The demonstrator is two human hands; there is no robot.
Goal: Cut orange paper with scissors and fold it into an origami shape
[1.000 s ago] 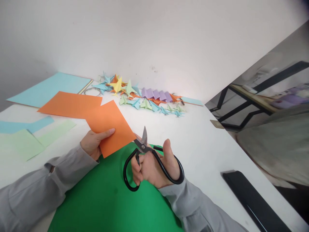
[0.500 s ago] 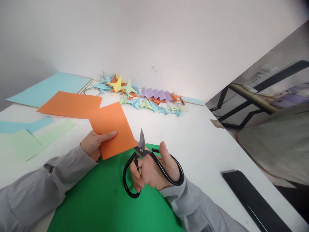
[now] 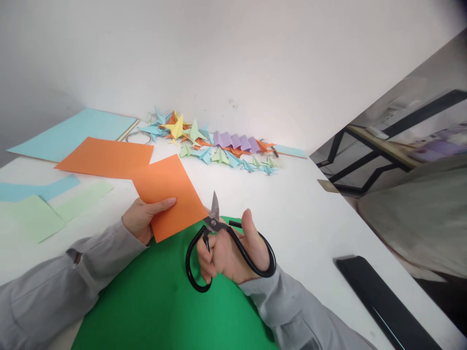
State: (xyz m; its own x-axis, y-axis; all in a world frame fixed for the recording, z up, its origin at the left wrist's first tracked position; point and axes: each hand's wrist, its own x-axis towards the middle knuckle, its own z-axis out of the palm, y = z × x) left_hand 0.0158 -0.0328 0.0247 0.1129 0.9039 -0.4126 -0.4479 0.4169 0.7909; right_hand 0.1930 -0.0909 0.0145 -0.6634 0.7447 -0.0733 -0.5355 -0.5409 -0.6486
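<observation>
My left hand (image 3: 148, 216) pinches a piece of orange paper (image 3: 178, 194), thumb on top and the other fingers hidden beneath. In my right hand (image 3: 233, 253) are scissors (image 3: 214, 222) with black looped handles, blades spread apart. The paper's right corner lies at the open blades, one blade partly hidden by it. Fingers pass through the left loop, while the thumb stands up inside the right one. Under both hands a green sheet (image 3: 156, 301) covers the near part of the white table (image 3: 299, 209).
Another orange sheet (image 3: 105, 158) and a large light-blue sheet (image 3: 80, 131) lie at the back left. Blue strips (image 3: 44, 189) and pale green pieces (image 3: 38, 218) are on the left. Folded paper stars (image 3: 177, 127) and a pleated purple paper (image 3: 237, 142) line the wall. A black case-like object (image 3: 379, 296) sits right.
The scissors and my right hand have shifted up very slightly. The orange paper's corner has edged a little to the right, closer between the blades.
</observation>
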